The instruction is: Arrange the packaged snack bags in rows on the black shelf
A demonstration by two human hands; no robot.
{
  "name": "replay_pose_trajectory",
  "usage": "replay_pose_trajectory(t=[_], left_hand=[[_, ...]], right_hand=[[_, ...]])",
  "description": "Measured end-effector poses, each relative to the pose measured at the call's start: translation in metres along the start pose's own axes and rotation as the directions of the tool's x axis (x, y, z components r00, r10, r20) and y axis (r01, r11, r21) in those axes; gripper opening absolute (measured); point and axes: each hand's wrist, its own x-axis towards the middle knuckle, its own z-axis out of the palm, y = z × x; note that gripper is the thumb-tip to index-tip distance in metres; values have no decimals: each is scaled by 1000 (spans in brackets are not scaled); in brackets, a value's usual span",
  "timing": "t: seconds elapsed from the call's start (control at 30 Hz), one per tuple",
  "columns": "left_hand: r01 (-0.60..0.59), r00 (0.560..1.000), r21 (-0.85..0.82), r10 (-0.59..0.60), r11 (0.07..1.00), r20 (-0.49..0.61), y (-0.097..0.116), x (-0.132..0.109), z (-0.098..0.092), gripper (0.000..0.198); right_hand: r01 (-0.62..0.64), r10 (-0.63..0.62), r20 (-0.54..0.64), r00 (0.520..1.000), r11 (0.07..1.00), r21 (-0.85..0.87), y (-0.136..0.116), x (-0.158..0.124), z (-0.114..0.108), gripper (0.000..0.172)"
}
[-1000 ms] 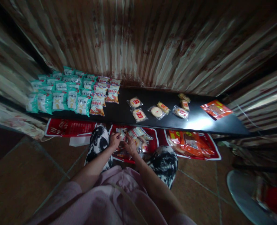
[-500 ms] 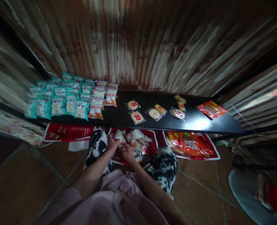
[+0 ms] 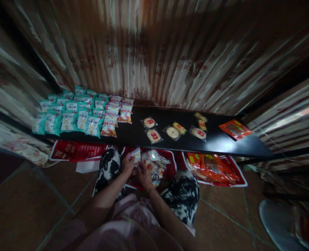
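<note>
My left hand (image 3: 127, 165) is closed on a small red-and-white striped snack packet (image 3: 135, 154), held just above the middle red basket (image 3: 171, 163). My right hand (image 3: 144, 175) reaches down into that basket among several small wrapped snacks (image 3: 154, 164); its fingers are curled, and what they hold is hidden. Both hands sit between my knees, in black-and-white patterned trousers (image 3: 183, 195). Above the basket runs a long black shelf (image 3: 222, 143).
On the shelf stand teal snack bags (image 3: 68, 118) at left, red-and-white packets (image 3: 112, 116) beside them, round wrapped cakes (image 3: 154, 136) in the middle and an orange packet (image 3: 235, 128) at right. A red basket (image 3: 76, 150) lies left, another holds orange packets (image 3: 212, 167). Corrugated metal wall behind; a fan (image 3: 285, 223) at right.
My left hand has lifted the striped packet up out of the middle basket. My right hand stays low among the snacks. The view has shifted slightly.
</note>
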Motion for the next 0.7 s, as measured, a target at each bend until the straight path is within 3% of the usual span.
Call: replay_pose_trajectory(t=[0.23,0.37,0.7], left_hand=[[-21,1000,-11,21,1000,0,17,-6,-11,22],[-12,1000,-88,12,996,-2,16,-6,-15,17],[66,996,-327,-82,943,-35,19,-7,-12,30]], right_hand=[[-37,38,-66,997,999,14,4,4,-9,48],[-81,88,-60,994,990,118,-2,3,-21,56],[-191,138,176,975,922,336,-31,-1,-48,51]])
